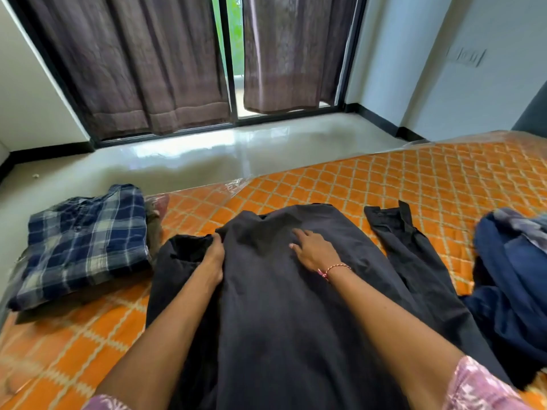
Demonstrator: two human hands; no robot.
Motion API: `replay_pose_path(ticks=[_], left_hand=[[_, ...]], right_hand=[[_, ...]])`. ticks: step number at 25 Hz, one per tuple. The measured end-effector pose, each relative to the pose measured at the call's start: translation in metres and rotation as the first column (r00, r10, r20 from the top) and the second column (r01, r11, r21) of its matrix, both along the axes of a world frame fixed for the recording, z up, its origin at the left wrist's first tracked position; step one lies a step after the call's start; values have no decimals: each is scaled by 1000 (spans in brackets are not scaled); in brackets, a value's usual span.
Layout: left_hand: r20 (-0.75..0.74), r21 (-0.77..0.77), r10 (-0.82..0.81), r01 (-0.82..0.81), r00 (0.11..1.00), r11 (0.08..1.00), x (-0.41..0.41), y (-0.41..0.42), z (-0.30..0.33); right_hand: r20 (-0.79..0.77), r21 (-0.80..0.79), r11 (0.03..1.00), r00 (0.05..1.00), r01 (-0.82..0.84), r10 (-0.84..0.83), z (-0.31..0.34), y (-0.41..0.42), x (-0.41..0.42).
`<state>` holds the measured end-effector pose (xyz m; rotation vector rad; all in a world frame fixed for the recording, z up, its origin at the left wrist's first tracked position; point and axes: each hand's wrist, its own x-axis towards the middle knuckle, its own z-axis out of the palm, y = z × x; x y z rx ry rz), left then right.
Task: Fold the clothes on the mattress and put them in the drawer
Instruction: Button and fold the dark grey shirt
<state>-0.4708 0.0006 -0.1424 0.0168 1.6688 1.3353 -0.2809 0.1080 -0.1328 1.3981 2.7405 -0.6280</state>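
Head view: no legible writing, brand or label on any garment or surface. Black shirt (296, 291) lies spread on the mattress (384, 184), centre of frame, collar end away from the person. Fabric plain, matte, dark charcoal to black, lightly creased. One sleeve (414, 255) stretches out flat on the right side, its cuff pointing away; the other side is bunched under the left hand. Left hand (214, 258) grips a fold of the shirt at its left edge, fingers curled into the cloth. Right hand (313, 250) rests flat on the upper middle of the shirt, fingers straight and slightly spread, holding nothing; a red-and-white thread band (334, 269) sits at the wrist. Folded blue-and-white plaid shirt (85, 247) sits at the mattress's left edge, just beside the black shirt. Unfolded navy heap (512, 279) lies at right, near the outstretched sleeve. Mattress cover is orange with a cream lattice print.
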Motion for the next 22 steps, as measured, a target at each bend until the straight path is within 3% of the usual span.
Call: replay_pose_path(ticks=[3, 6, 7, 9, 12, 13, 14, 15, 16, 17, 18, 20, 22], left_hand=[[172, 50, -198, 192, 965, 980, -3, 12, 8], [52, 42, -258, 256, 965, 966, -8, 21, 0], [-6, 68, -195, 195, 981, 978, -11, 25, -7], [23, 149, 10, -13, 1000, 989, -16, 27, -14], [161, 234, 376, -405, 913, 884, -37, 29, -20], [192, 258, 407, -446, 893, 857, -46, 28, -18], [139, 261, 347, -373, 927, 890, -49, 26, -12], [-3, 187, 161, -157, 987, 970, -49, 26, -6], [-130, 84, -67, 79, 989, 993, -45, 27, -1], [-210, 3, -199, 205, 957, 979, -44, 32, 0], [-257, -32, -232, 232, 938, 972, -43, 38, 5], [-230, 115, -77, 106, 970, 988, -50, 50, 18], [-100, 331, 173, -132, 980, 935, -66, 63, 23]], right_hand=[[-105, -47, 999, 994, 17, -22, -17, 4, -38], [9, -68, 990, 992, 123, -123, -39, 11, -39], [63, -30, 986, 985, 165, -163, -46, 11, -31], [103, 77, 970, 966, 229, -236, -58, 3, -16], [68, 134, 947, 951, 292, -303, -64, 0, -9], [47, 144, 939, 946, 312, -321, -62, 3, -11], [38, 175, 934, 946, 311, -323, -59, 6, -14], [31, 211, 932, 951, 295, -308, -56, 12, -17], [28, 227, 937, 960, 265, -279, -53, 22, -20], [38, 196, 952, 968, 237, -249, -51, 33, -22], [74, 109, 972, 973, 208, -217, -47, 45, -24], [184, -33, 986, 971, 162, -154, -36, 61, -22], [140, 82, 979, 970, 187, -197, -30, 61, -20]])
